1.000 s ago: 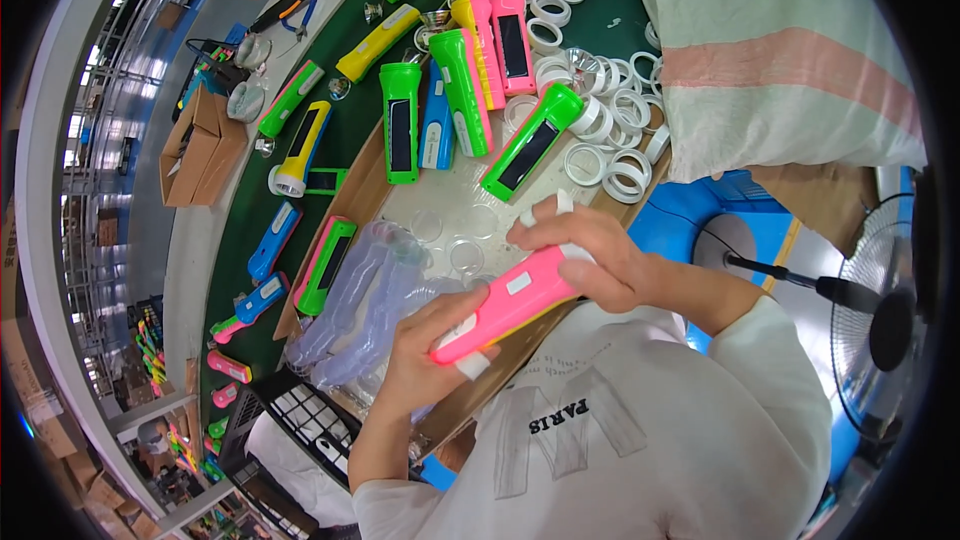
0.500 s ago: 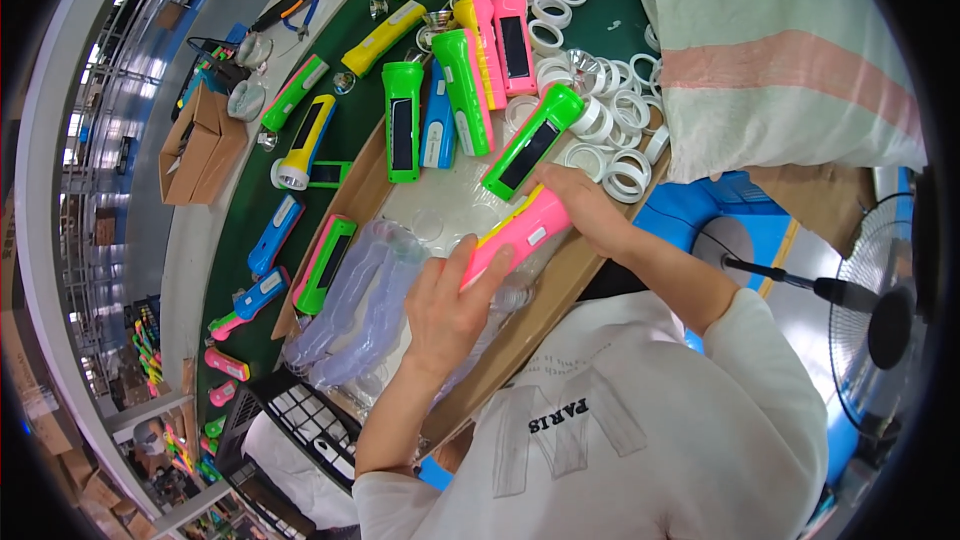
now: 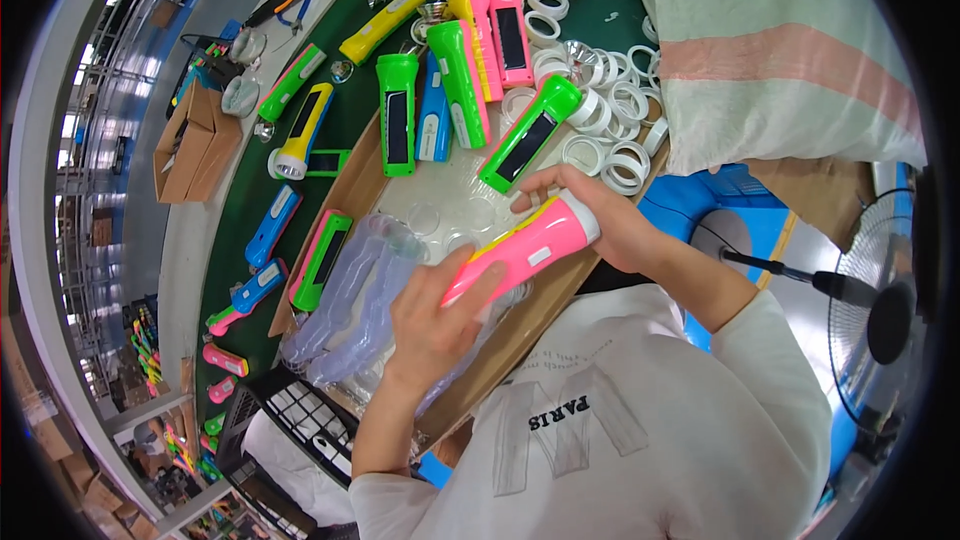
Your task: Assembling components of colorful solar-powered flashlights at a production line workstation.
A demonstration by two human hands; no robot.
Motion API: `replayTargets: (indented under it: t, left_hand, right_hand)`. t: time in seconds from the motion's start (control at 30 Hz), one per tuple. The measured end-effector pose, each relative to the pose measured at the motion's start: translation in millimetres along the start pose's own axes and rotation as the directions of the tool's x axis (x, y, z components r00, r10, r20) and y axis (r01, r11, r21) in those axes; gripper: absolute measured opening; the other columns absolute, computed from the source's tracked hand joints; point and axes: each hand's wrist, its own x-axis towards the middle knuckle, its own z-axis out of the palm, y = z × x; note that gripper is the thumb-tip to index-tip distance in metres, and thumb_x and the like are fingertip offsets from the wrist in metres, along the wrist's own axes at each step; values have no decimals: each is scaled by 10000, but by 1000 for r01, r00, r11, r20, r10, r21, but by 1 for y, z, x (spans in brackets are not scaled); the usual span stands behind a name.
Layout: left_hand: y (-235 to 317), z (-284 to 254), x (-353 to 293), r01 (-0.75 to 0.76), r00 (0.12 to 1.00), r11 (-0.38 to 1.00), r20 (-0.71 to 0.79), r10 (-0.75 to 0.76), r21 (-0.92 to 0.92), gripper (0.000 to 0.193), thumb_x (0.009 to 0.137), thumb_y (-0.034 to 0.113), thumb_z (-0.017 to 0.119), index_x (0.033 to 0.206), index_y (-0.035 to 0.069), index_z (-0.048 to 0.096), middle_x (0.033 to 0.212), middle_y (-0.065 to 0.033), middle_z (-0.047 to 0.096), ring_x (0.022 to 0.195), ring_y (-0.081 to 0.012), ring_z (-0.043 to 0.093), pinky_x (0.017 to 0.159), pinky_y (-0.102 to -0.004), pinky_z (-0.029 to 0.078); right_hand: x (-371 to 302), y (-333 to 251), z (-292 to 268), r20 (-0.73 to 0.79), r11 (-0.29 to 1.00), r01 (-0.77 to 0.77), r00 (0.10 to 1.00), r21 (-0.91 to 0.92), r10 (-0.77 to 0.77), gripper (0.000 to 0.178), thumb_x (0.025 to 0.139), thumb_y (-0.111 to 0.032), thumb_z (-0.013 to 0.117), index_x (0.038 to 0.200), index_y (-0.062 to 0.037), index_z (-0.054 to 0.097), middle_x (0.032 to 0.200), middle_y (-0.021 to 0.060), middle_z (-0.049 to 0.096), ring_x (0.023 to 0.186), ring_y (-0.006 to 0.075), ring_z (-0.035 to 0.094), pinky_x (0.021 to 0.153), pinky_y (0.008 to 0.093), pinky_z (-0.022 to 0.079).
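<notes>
The right hand [image 3: 622,228] has loosened from the head end, baring a white ring [image 3: 579,217] that looks seated; its fingers extend loosely, contact unclear. The left hand [image 3: 430,325] stays wrapped round the tail — the pink flashlight [image 3: 520,258] sits above the cardboard tray [image 3: 525,333], pointing toward two o'clock.

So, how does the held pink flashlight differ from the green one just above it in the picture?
The pink flashlight has a yellow edge, while the green flashlight shows green around a dark panel. The pink flashlight's wide end carries a white rim; the green flashlight's wide end shows none. The left hand grips the pink flashlight's narrow end, while the green flashlight lies in the cardboard tray. Both widen toward one end.
</notes>
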Motion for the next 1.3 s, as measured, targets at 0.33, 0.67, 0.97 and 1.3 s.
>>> replayTargets:
  t: [0.33,0.67,0.97,1.3]
  left_hand:
    - [8,3,14,-102,986,977,152,74,188,532,609,60,727,1119,199,671,1126,-80,609,687,-214,540,584,-313,488]
    - [13,9,15,107,988,993,115,-101,-46,566,642,87,772,1189,151,638,1107,-113,622,828,-287,635,723,-364,528]
    - [11,37,-41,457,535,-441,635,-558,-773,636,834,404,666,1287,4,469,956,-202,662,730,-235,639,598,-293,503]
    - [-49,5,-39,-57,512,-469,378,-771,-881,516,939,416,510,1253,5,500,1074,-159,648,770,-254,678,544,-289,558]
  right_hand:
    - [19,23,-28,-22,985,-163,986,54,164,451,995,-397,372,1027,0,583,988,134,639,953,192,631,851,294,492]
    - [15,17,-30,-100,993,77,991,-92,-86,407,974,-318,360,904,-1,605,835,111,647,790,174,634,797,308,487]
    - [12,17,-12,133,985,137,980,105,-151,507,1010,-426,385,1350,-54,432,1273,93,522,1141,203,540,954,376,456]
    - [8,19,-13,128,217,282,835,-935,-535,380,851,-290,669,1130,-54,565,1170,146,557,1053,292,565,862,395,469]
